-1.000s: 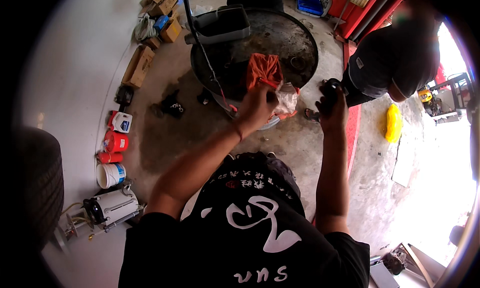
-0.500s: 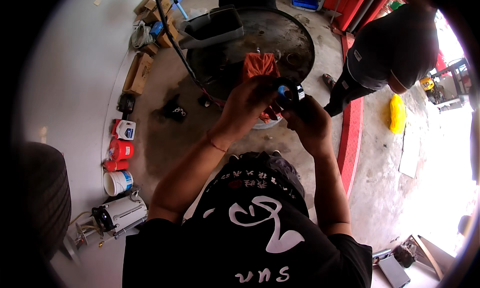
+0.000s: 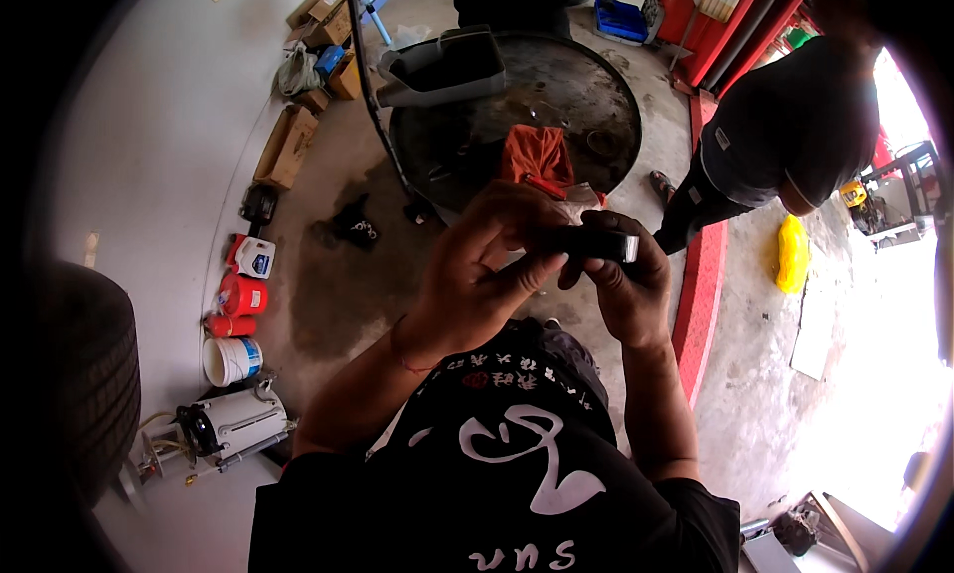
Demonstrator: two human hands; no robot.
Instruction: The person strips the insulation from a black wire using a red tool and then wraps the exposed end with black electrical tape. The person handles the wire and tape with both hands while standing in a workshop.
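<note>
Both hands hold a black roll of tape (image 3: 584,242) in front of my body, turned edge-on, with a bright shine at its right end. My left hand (image 3: 467,265) grips its left side with the thumb underneath, fingers partly hidden. Around the right end close the thumb and fingers of my right hand (image 3: 636,290). Just beyond the hands an orange-red cloth (image 3: 537,154) lies at the near edge of a round, dark, stained tabletop (image 3: 596,86). A crumpled whitish piece (image 3: 581,205) shows between the cloth and my fingers.
On the round top sits a dark grey open container (image 3: 442,84). A person in dark clothes (image 3: 785,126) stands at right beside a red floor strip (image 3: 701,295). Boxes (image 3: 286,146), jugs and buckets (image 3: 232,362) line the left wall, near a tyre (image 3: 94,374).
The tape roll has turned from showing its blue-lined ring to edge-on. My hands have come slightly nearer, and the surroundings have shifted down a little in view.
</note>
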